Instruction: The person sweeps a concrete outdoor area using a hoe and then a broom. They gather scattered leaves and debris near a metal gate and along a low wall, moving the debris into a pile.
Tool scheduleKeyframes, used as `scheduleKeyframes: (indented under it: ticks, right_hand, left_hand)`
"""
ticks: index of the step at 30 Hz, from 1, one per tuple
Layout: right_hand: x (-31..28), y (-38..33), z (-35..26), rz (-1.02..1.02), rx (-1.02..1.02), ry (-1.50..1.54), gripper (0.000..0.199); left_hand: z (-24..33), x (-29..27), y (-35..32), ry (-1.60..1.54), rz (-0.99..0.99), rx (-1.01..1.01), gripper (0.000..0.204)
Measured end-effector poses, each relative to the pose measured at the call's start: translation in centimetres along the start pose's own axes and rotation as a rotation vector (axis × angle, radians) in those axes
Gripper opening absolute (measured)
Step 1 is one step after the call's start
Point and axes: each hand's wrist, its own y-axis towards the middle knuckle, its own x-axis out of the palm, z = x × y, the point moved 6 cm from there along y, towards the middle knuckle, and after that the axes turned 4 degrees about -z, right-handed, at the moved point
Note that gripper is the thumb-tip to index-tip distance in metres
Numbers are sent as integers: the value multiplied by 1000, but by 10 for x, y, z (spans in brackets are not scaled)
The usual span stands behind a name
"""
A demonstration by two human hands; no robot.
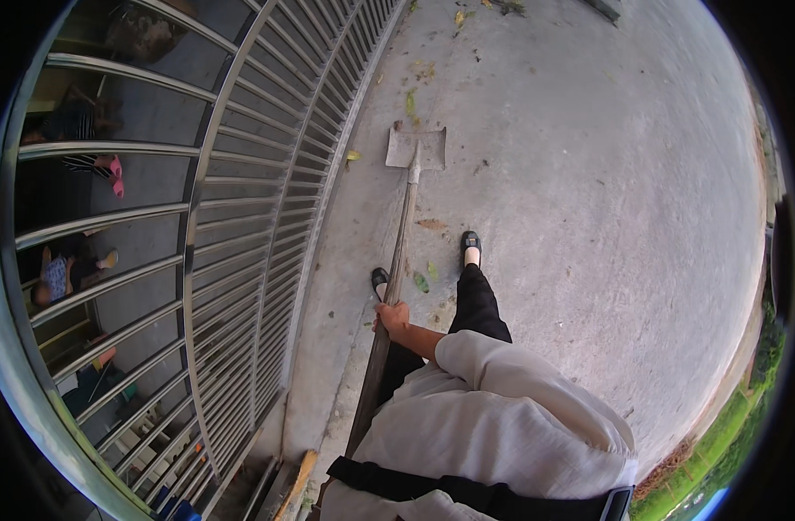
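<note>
My right hand (393, 319) is closed around the wooden handle of a shovel (404, 227), and its forearm reaches across from a white sleeve. The shovel's broad, dusty grey blade (417, 149) rests on the concrete ahead of my feet. From there the long handle slopes back past my left side to the lower edge. My left hand does not show. A green leaf (421, 282) lies between my black shoes, and a yellow-green leaf (410, 102) lies just beyond the blade.
A metal railing (276, 165) runs along my left, with people behind it, one wearing pink footwear (116, 176). Scattered leaves lie on the concrete floor (606, 217). A wooden piece (300, 478) stands near the railing's foot. Grass (719, 434) borders the floor at the lower right.
</note>
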Motion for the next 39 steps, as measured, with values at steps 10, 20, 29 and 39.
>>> scheduleKeyframes:
  ticks: [10,20,29,39]
  right_hand:
    - [4,-23,-9,24,-40,16,8]
    - [-9,-4,-44,67,-16,-13,11]
    - [-8,25,-95,15,-36,-1,14]
    - [19,-2,-46,-2,45,-18,12]
  left_hand:
    - [3,1,7,-81,-27,7,74]
    - [23,-3,20,-120,-46,34,75]
    - [128,-35,76,-253,-124,-2,77]
    - [61,-24,31,-174,-49,65,78]
